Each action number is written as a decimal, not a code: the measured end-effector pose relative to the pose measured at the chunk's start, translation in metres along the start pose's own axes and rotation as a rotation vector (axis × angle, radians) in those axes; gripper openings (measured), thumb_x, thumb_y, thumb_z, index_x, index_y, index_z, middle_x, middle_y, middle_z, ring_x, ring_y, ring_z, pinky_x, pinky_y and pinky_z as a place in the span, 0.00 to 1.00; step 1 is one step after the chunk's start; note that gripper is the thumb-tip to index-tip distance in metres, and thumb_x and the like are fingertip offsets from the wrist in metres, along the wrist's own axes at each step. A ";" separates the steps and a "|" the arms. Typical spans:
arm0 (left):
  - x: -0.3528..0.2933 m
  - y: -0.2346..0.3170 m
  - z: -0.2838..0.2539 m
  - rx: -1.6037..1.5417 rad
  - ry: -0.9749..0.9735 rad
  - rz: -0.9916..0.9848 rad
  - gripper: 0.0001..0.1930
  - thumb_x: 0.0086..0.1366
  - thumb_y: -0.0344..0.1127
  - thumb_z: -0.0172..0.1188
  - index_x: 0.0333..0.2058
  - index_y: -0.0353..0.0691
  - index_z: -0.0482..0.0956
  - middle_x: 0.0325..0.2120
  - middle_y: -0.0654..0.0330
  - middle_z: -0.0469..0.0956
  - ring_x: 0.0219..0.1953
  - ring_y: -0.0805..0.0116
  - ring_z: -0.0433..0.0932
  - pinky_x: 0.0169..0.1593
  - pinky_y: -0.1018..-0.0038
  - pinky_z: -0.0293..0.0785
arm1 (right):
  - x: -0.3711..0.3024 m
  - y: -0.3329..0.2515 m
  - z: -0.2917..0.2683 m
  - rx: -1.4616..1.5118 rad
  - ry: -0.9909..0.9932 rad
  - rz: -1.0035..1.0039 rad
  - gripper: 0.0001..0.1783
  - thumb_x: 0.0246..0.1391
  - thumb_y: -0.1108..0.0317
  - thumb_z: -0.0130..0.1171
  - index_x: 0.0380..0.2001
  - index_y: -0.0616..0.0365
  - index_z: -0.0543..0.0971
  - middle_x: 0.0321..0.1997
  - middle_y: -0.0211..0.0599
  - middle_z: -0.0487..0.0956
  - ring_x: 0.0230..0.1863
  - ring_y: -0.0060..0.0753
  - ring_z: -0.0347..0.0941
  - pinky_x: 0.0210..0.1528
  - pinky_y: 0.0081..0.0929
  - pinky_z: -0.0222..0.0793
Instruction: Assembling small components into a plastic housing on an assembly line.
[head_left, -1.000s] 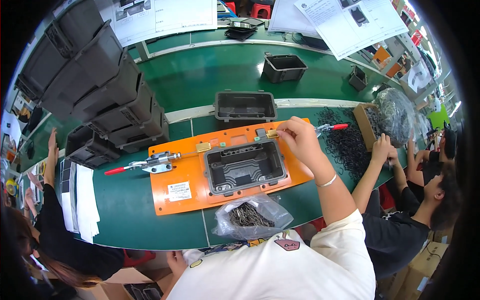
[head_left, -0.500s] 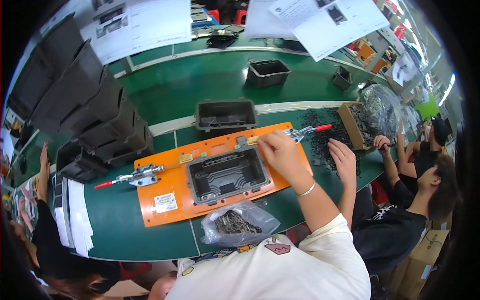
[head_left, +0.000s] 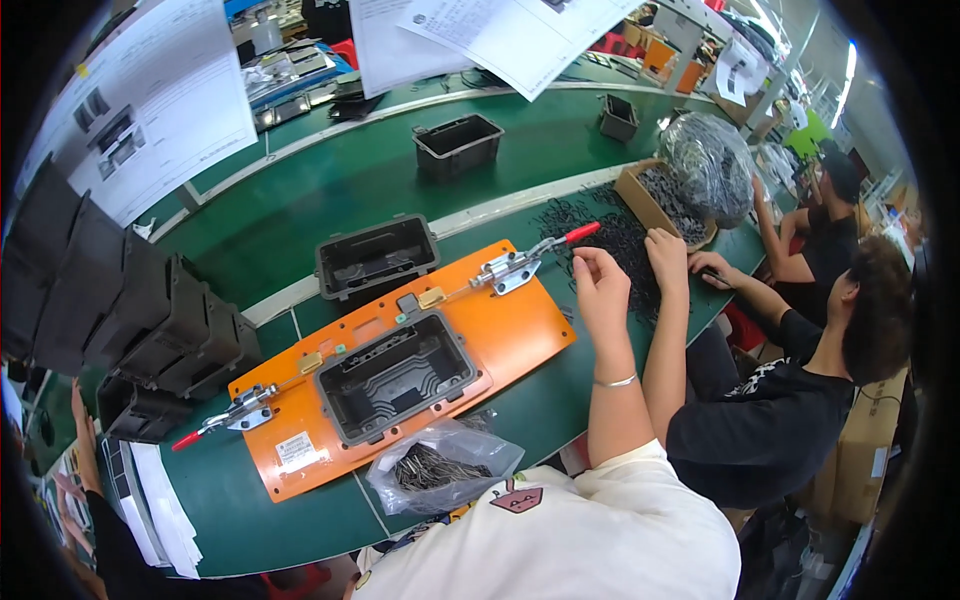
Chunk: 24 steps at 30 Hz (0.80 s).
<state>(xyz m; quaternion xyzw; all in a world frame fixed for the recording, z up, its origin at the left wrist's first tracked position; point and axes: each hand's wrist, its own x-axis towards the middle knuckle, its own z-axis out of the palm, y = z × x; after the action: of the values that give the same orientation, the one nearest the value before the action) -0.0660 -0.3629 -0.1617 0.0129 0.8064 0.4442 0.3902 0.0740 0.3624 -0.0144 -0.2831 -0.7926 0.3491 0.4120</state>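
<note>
My right hand [head_left: 604, 290], with a bracelet at the wrist, is raised at the right end of an orange fixture board [head_left: 520, 345], near a heap of small black clips [head_left: 620, 235]. Its fingertips are drawn together in a pinch; anything between them is too small to make out. Just beyond it is the red-handled toggle clamp [head_left: 515, 268]. A second clamp [head_left: 250, 408] sits at the board's left end. In the board lies a dark plastic box [head_left: 398, 375], open side up, with brass-coloured blocks [head_left: 431, 297] along its far side. My left hand is out of view.
A plastic bag of metal pins [head_left: 440, 468] lies before the board. Another dark box [head_left: 378, 258] stands behind it; stacked boxes [head_left: 150, 310] rise at left. A co-worker's hand [head_left: 665, 258] is close on my right, by a cardboard box [head_left: 645, 205]. Paper sheets hang above.
My right hand has left the right brass block and moved rightward, off the board toward the clips. The view has turned right, so the bench appears farther left.
</note>
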 end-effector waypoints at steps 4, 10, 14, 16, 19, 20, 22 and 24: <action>-0.050 0.006 0.091 0.079 -0.122 0.007 0.10 0.64 0.33 0.55 0.41 0.33 0.75 0.29 0.58 0.78 0.31 0.71 0.75 0.36 0.73 0.72 | -0.006 0.046 -0.025 -0.438 -0.423 0.102 0.19 0.42 0.67 0.65 0.41 0.58 0.79 0.30 0.45 0.78 0.36 0.48 0.76 0.41 0.39 0.72; -0.110 0.019 0.176 0.156 -0.262 0.025 0.11 0.65 0.34 0.55 0.42 0.33 0.75 0.30 0.58 0.79 0.32 0.71 0.75 0.37 0.73 0.72 | -0.020 0.053 -0.009 -0.449 -0.569 -0.006 0.13 0.42 0.69 0.65 0.33 0.59 0.79 0.26 0.40 0.74 0.36 0.43 0.75 0.40 0.34 0.71; -0.117 0.050 0.184 0.198 -0.355 0.039 0.12 0.65 0.34 0.55 0.43 0.32 0.75 0.30 0.58 0.79 0.32 0.70 0.75 0.38 0.72 0.73 | -0.014 0.058 -0.039 0.236 -0.427 0.299 0.08 0.48 0.74 0.63 0.32 0.62 0.77 0.25 0.26 0.75 0.24 0.16 0.69 0.25 0.15 0.66; -0.139 0.166 0.176 0.187 -0.281 0.101 0.15 0.65 0.36 0.54 0.45 0.30 0.74 0.33 0.56 0.80 0.36 0.70 0.78 0.40 0.74 0.74 | -0.013 0.029 -0.059 0.640 -0.396 0.432 0.08 0.51 0.74 0.62 0.35 0.60 0.76 0.25 0.27 0.75 0.25 0.17 0.71 0.25 0.14 0.66; -0.139 0.230 0.182 -0.103 -0.018 0.407 0.12 0.62 0.37 0.56 0.31 0.31 0.77 0.26 0.57 0.77 0.27 0.71 0.75 0.33 0.77 0.72 | -0.022 -0.020 -0.034 0.931 -0.575 0.354 0.09 0.49 0.73 0.64 0.33 0.61 0.76 0.31 0.34 0.75 0.26 0.21 0.72 0.24 0.15 0.69; -0.125 0.250 0.186 -0.062 -0.033 0.583 0.03 0.57 0.25 0.56 0.26 0.32 0.76 0.25 0.56 0.78 0.25 0.69 0.75 0.30 0.76 0.70 | -0.030 -0.039 -0.026 0.967 -0.668 0.326 0.09 0.48 0.73 0.65 0.33 0.61 0.75 0.32 0.36 0.74 0.27 0.22 0.72 0.24 0.16 0.69; -0.092 0.293 0.208 -0.060 -0.164 0.751 0.03 0.56 0.25 0.59 0.29 0.32 0.77 0.25 0.57 0.77 0.25 0.70 0.75 0.31 0.76 0.69 | -0.053 -0.078 -0.014 1.002 -0.816 0.310 0.10 0.47 0.75 0.65 0.33 0.63 0.76 0.35 0.41 0.74 0.29 0.25 0.73 0.25 0.17 0.70; -0.075 0.328 0.239 -0.058 -0.219 0.879 0.11 0.58 0.27 0.62 0.41 0.33 0.75 0.28 0.59 0.75 0.25 0.73 0.73 0.31 0.78 0.70 | -0.072 -0.120 -0.001 0.995 -0.996 0.297 0.10 0.45 0.79 0.65 0.32 0.64 0.76 0.35 0.41 0.74 0.34 0.25 0.73 0.32 0.17 0.72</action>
<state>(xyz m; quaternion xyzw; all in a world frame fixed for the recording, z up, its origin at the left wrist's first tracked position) 0.0324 -0.0236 0.0514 0.3900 0.6656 0.5862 0.2476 0.0916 0.2376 0.0476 0.0261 -0.5865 0.8090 0.0300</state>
